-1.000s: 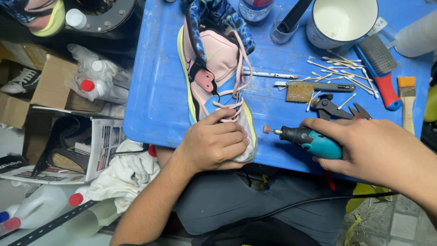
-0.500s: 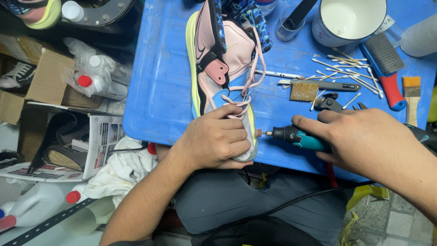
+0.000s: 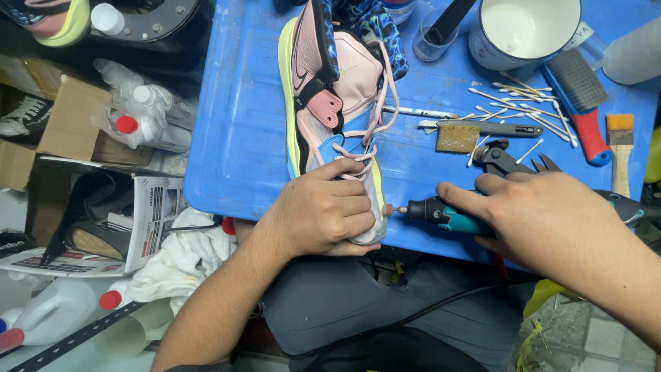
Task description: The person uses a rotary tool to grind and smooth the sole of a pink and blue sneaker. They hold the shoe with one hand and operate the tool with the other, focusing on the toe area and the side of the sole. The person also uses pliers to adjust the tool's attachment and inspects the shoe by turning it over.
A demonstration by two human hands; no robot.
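A pink, blue and yellow-green sneaker (image 3: 330,103) lies lengthwise on a blue plastic table (image 3: 234,138), toe toward me. My left hand (image 3: 323,210) is clamped over its toe and lower laces. My right hand (image 3: 551,220) grips a teal and black rotary tool (image 3: 441,215) lying almost level. The tool's small tip (image 3: 387,209) sits right at the side of the toe, next to my left fingers.
On the table's right lie cotton swabs (image 3: 509,103), black pliers (image 3: 509,160), a red-handled brush (image 3: 582,103), a paintbrush (image 3: 621,148), a sanding block (image 3: 457,138) and a white mug (image 3: 523,31). Boxes, bottles, rags and newspaper crowd the floor at left (image 3: 103,207).
My right hand has carried the rotary tool leftward until its tip reaches the sneaker's toe. My left hand has stayed on the toe.
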